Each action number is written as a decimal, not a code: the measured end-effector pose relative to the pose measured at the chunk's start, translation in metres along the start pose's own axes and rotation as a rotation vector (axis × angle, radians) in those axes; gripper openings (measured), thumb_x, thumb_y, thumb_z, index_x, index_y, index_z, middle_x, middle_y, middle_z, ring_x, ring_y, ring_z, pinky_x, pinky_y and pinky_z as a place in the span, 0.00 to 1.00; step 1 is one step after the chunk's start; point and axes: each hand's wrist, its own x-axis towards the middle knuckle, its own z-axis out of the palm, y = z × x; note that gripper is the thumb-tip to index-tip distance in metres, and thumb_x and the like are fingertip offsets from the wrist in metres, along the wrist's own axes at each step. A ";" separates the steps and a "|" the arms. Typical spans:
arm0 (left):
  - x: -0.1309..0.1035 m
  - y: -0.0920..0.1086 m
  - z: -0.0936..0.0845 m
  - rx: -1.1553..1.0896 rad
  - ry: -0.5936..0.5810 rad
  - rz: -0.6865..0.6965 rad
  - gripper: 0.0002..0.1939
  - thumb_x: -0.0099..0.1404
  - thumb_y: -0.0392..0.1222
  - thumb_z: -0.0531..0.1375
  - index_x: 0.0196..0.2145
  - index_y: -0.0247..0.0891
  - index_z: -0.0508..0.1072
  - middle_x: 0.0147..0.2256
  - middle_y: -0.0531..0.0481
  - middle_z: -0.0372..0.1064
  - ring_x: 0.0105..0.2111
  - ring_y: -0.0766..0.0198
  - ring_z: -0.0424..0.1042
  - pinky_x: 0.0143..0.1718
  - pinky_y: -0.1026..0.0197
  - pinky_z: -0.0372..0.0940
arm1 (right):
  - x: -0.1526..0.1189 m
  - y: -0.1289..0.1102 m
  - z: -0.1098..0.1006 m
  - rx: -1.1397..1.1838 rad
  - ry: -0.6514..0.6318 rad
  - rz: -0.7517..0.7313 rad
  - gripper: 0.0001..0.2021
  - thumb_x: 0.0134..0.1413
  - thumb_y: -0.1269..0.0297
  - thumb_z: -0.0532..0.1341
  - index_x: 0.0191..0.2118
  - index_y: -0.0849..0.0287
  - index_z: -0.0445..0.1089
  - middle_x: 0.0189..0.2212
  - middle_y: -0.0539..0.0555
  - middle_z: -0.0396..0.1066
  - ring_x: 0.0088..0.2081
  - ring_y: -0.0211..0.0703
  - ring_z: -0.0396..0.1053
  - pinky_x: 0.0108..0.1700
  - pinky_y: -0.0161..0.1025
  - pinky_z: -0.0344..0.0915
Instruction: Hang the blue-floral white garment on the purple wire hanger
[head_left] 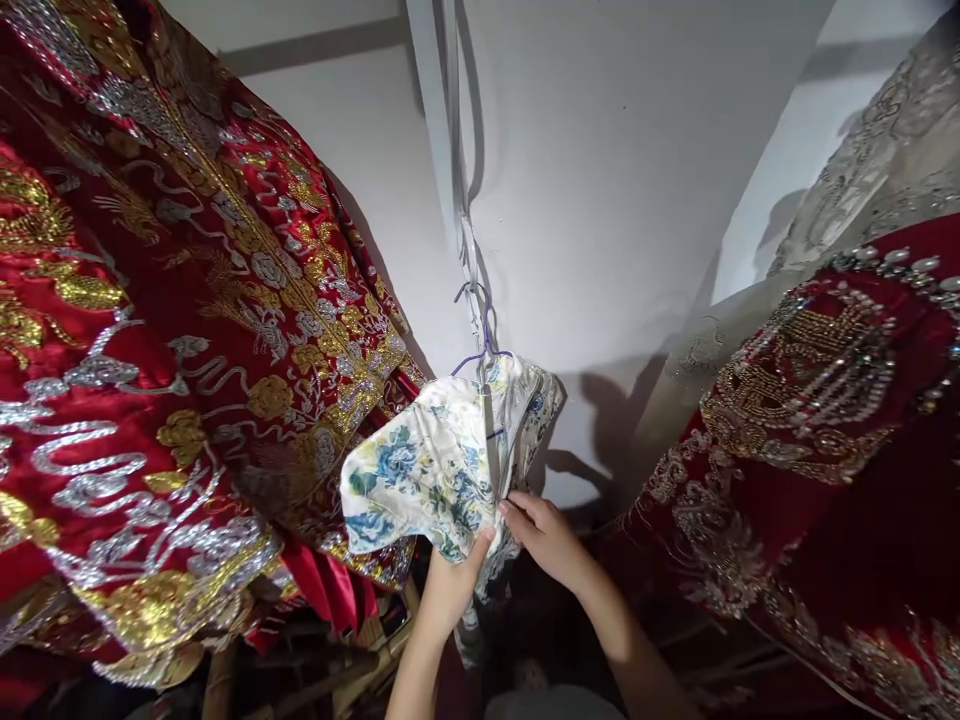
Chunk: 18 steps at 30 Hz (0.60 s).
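From the head view, a white floral garment (427,465) hangs on a purple wire hanger (486,335) against the wall (600,180), between red embroidered garments. The left hand (461,575) grips its front, thumb on top; the right hand (536,525) pinches the front opening just beside that thumb.

pale wall (600,170) | hard shadows (615,415) | brn poles (219,680) btm L

Garment shop or dressing room | embroidered red garments (292,290) | clothes hanger (486,335)
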 end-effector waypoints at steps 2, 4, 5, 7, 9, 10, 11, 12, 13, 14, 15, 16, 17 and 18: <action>-0.001 -0.001 -0.002 -0.003 0.004 0.013 0.28 0.54 0.53 0.69 0.48 0.35 0.74 0.48 0.38 0.75 0.60 0.47 0.65 0.66 0.47 0.50 | -0.002 -0.004 -0.005 -0.044 -0.055 0.021 0.18 0.67 0.50 0.49 0.28 0.55 0.57 0.20 0.46 0.61 0.25 0.39 0.62 0.32 0.36 0.54; -0.001 -0.004 -0.003 -0.023 0.018 0.022 0.27 0.54 0.53 0.69 0.48 0.35 0.75 0.48 0.39 0.75 0.59 0.47 0.66 0.66 0.47 0.50 | -0.004 -0.006 -0.006 -0.048 -0.080 0.015 0.17 0.68 0.53 0.49 0.29 0.55 0.55 0.20 0.45 0.62 0.25 0.39 0.63 0.33 0.37 0.55; -0.001 -0.007 -0.002 -0.035 0.023 0.020 0.27 0.54 0.53 0.69 0.47 0.35 0.75 0.48 0.38 0.75 0.59 0.47 0.66 0.66 0.47 0.50 | -0.005 -0.006 -0.005 -0.039 -0.085 0.004 0.16 0.68 0.54 0.49 0.28 0.55 0.55 0.20 0.45 0.62 0.25 0.39 0.63 0.33 0.37 0.55; 0.000 -0.014 0.000 -0.065 0.050 0.008 0.27 0.53 0.52 0.69 0.46 0.35 0.75 0.48 0.38 0.74 0.58 0.47 0.67 0.65 0.47 0.51 | -0.006 -0.005 -0.004 0.009 -0.086 -0.014 0.16 0.66 0.55 0.51 0.27 0.55 0.54 0.20 0.45 0.60 0.25 0.39 0.61 0.32 0.36 0.55; 0.000 -0.022 0.005 -0.110 0.183 0.000 0.29 0.54 0.52 0.69 0.50 0.35 0.72 0.51 0.36 0.72 0.59 0.47 0.66 0.65 0.46 0.52 | -0.007 -0.004 -0.005 0.101 -0.082 -0.013 0.17 0.65 0.56 0.52 0.25 0.55 0.55 0.18 0.45 0.58 0.23 0.38 0.59 0.30 0.35 0.54; -0.001 -0.027 0.008 -0.132 0.319 0.013 0.31 0.55 0.51 0.69 0.53 0.35 0.69 0.53 0.36 0.69 0.59 0.47 0.65 0.64 0.45 0.53 | -0.006 -0.003 -0.006 0.154 -0.077 -0.003 0.17 0.64 0.57 0.53 0.24 0.55 0.56 0.17 0.45 0.58 0.22 0.37 0.58 0.29 0.35 0.54; -0.002 -0.031 0.012 -0.134 0.487 0.052 0.33 0.56 0.51 0.68 0.56 0.36 0.66 0.56 0.35 0.66 0.60 0.47 0.63 0.64 0.45 0.53 | -0.006 -0.001 -0.008 0.201 -0.069 0.011 0.17 0.64 0.57 0.53 0.24 0.55 0.58 0.17 0.45 0.57 0.22 0.37 0.57 0.28 0.35 0.53; -0.005 -0.035 0.016 -0.107 0.656 0.117 0.35 0.58 0.50 0.67 0.59 0.37 0.62 0.59 0.35 0.61 0.62 0.48 0.61 0.65 0.44 0.52 | -0.005 -0.001 -0.010 0.238 -0.060 0.028 0.16 0.63 0.57 0.54 0.24 0.56 0.60 0.16 0.44 0.57 0.21 0.36 0.56 0.27 0.35 0.53; -0.008 -0.038 0.022 -0.048 0.792 0.204 0.36 0.59 0.50 0.67 0.61 0.38 0.59 0.62 0.35 0.56 0.63 0.48 0.58 0.65 0.44 0.51 | -0.005 0.000 -0.013 0.262 -0.056 0.044 0.16 0.62 0.57 0.54 0.24 0.57 0.63 0.15 0.44 0.57 0.20 0.36 0.56 0.26 0.35 0.52; -0.012 -0.041 0.029 0.032 0.868 0.298 0.37 0.60 0.48 0.66 0.62 0.39 0.58 0.63 0.35 0.53 0.65 0.48 0.55 0.66 0.44 0.49 | -0.005 0.000 -0.015 0.276 -0.058 0.055 0.15 0.62 0.57 0.55 0.25 0.57 0.65 0.14 0.44 0.56 0.20 0.36 0.55 0.26 0.35 0.52; -0.016 -0.042 0.037 0.120 0.878 0.383 0.36 0.61 0.47 0.66 0.63 0.40 0.57 0.64 0.36 0.51 0.65 0.48 0.53 0.66 0.44 0.49 | -0.005 0.000 -0.017 0.287 -0.066 0.060 0.15 0.61 0.56 0.56 0.26 0.58 0.67 0.14 0.44 0.56 0.19 0.36 0.55 0.26 0.34 0.52; -0.020 -0.043 0.046 0.197 0.837 0.441 0.35 0.62 0.45 0.65 0.63 0.41 0.57 0.64 0.36 0.51 0.66 0.48 0.52 0.66 0.44 0.49 | -0.005 -0.001 -0.019 0.294 -0.077 0.060 0.15 0.60 0.57 0.56 0.25 0.58 0.67 0.14 0.44 0.56 0.19 0.35 0.55 0.26 0.34 0.52; -0.023 -0.044 0.054 0.247 0.773 0.469 0.34 0.63 0.44 0.64 0.64 0.42 0.58 0.64 0.36 0.51 0.66 0.48 0.52 0.65 0.45 0.50 | -0.006 -0.003 -0.020 0.298 -0.092 0.058 0.15 0.60 0.58 0.57 0.25 0.59 0.68 0.14 0.44 0.56 0.19 0.35 0.55 0.26 0.34 0.52; -0.024 -0.044 0.062 0.270 0.708 0.479 0.33 0.64 0.43 0.63 0.64 0.43 0.59 0.63 0.36 0.53 0.66 0.48 0.52 0.64 0.45 0.52 | -0.007 -0.005 -0.020 0.303 -0.106 0.057 0.14 0.59 0.59 0.57 0.24 0.59 0.68 0.14 0.44 0.57 0.19 0.35 0.55 0.26 0.34 0.53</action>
